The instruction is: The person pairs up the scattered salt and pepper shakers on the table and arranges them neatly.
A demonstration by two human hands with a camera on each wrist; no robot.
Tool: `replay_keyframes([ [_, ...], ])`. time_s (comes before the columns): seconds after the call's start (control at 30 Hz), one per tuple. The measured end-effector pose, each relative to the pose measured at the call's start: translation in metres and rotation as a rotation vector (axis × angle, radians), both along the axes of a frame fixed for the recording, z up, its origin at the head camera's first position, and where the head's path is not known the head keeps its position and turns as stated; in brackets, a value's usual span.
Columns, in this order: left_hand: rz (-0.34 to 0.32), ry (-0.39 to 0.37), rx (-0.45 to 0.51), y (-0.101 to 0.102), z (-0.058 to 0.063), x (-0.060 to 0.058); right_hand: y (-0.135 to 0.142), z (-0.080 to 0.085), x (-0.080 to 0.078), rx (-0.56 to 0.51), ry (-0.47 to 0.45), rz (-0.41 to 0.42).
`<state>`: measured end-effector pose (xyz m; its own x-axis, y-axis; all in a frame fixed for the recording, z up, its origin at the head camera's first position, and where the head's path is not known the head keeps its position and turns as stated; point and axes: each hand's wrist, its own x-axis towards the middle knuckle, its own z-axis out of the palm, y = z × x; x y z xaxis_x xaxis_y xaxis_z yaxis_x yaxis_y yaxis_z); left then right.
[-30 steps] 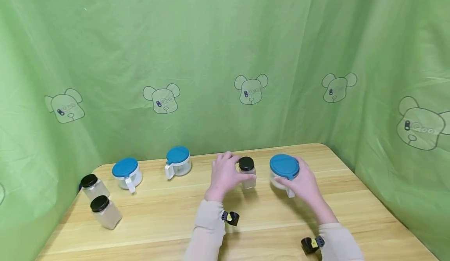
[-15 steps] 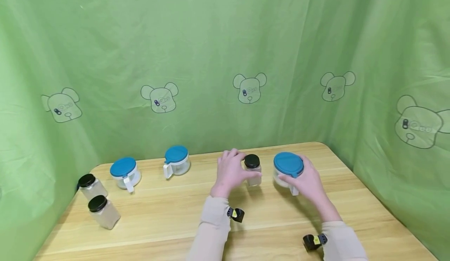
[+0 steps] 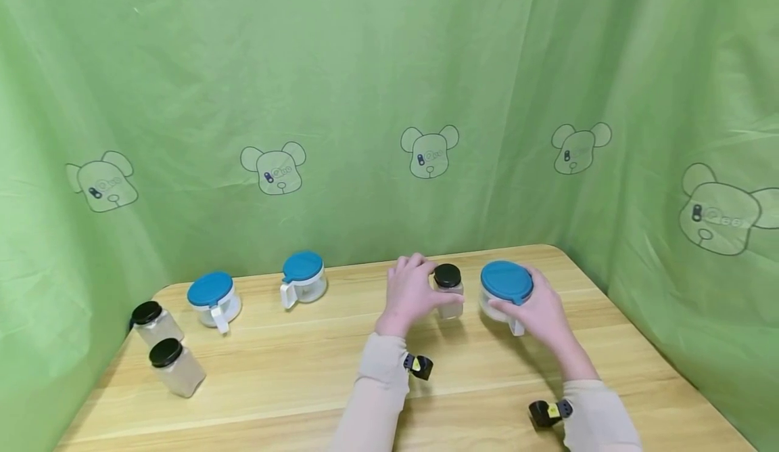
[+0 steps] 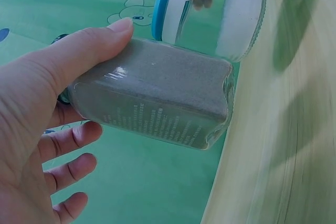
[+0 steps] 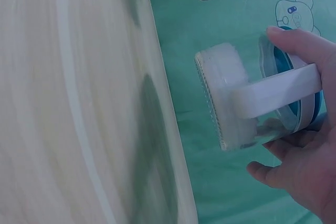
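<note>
My left hand [image 3: 409,294] grips a square glass spice jar [image 3: 450,305] with a black lid, thumb on one side and fingers round the top. Greyish powder fills the jar in the left wrist view, and small print runs along one face. To its right, my right hand [image 3: 544,311] holds a round glass seasoning pot [image 5: 226,93] by its upper part, below the blue lid [image 3: 506,280]. White contents lie in its bottom, and its white handle [image 5: 278,92] points toward me. Both containers are upright, close together, above the table with their shadows apart from them.
Two more black-lidded spice jars [image 3: 178,369] stand at the left of the wooden table [image 3: 292,398]. Two further blue-lidded pots [image 3: 304,277] stand along the back left. A green curtain [image 3: 353,100] hangs behind and beside the table.
Both hands have moved to the right and slightly away, carrying the spice jar and the seasoning pot along together. The containers on the left stay in place while the view shifts slightly.
</note>
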<state>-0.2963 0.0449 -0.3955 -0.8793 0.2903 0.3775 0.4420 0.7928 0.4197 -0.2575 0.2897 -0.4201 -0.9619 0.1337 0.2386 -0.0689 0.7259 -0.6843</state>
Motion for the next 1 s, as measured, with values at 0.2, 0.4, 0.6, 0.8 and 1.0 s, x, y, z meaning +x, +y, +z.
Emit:
replay_keyframes([
  [0.2, -0.008, -0.004, 0.004, 0.008, 0.0, -0.001, 0.007, 0.002, 0.002, 0.011, -0.009, -0.002],
  [0.4, -0.008, 0.001, 0.008, 0.014, -0.001, -0.004, 0.014, 0.003, 0.002, 0.007, -0.009, -0.001],
  [0.6, -0.021, 0.012, 0.0, 0.02, -0.002, -0.009, 0.02, 0.002, 0.002, 0.003, -0.009, -0.006],
  [0.8, -0.027, 0.019, -0.009, 0.027, -0.004, -0.011, 0.022, 0.002, 0.003, 0.0, -0.025, -0.008],
  [1.0, -0.025, 0.01, -0.023, 0.034, -0.005, -0.011, 0.026, 0.001, 0.002, -0.006, -0.034, -0.015],
])
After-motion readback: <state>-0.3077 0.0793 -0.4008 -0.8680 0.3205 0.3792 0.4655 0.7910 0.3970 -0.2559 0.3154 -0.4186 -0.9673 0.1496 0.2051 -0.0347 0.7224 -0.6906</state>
